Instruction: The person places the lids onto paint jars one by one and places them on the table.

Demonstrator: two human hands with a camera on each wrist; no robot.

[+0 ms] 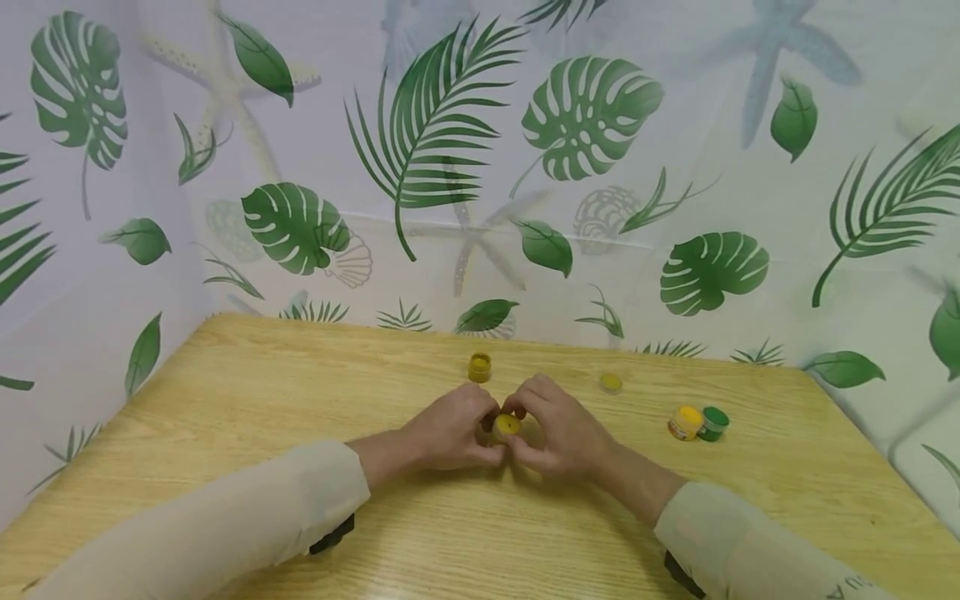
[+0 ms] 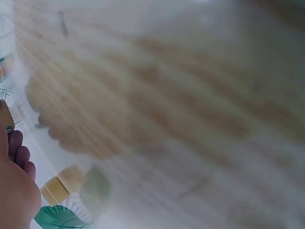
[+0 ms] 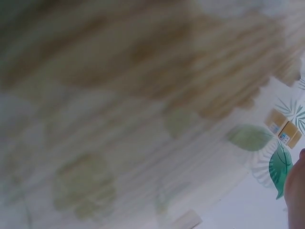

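Your left hand (image 1: 453, 427) and right hand (image 1: 564, 429) pinch a small round yellow piece (image 1: 507, 425) between their fingers, low in the middle of the head view. Above stands an amber jar (image 1: 480, 369); a flat yellow disc (image 1: 611, 382) lies on the table (image 1: 300, 375) farther right.

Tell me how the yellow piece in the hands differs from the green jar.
Look: the yellow piece shows a dark spot; the green jar shows none. State: left hand and right hand hold the yellow piece; the green jar sits untouched on the table. Both look round.
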